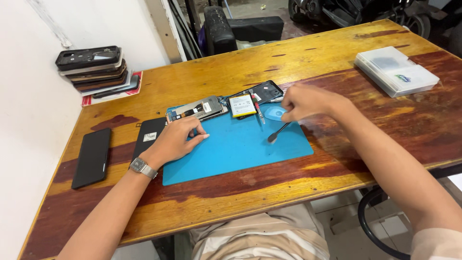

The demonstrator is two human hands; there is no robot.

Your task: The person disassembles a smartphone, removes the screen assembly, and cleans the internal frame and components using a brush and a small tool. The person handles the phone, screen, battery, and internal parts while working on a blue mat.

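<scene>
On the wooden bench (202,202), the left hand (175,139) rests loosely curled on the blue mat (231,154), fingers near the opened phone body (197,109) and gripping nothing that shows. That phone lies just beyond it, long axis running left to right, with the loose battery (242,105) and back cover (263,91) farther right. The right hand (308,102) pinches a slim dark pry tool (278,132), tip angled down-left onto the mat, beside a blue pick (275,114).

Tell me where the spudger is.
In the head view, the spudger is in the right hand, angled down so its tip meets the blue mat near the mat's right side, just below the blue pick.
</scene>
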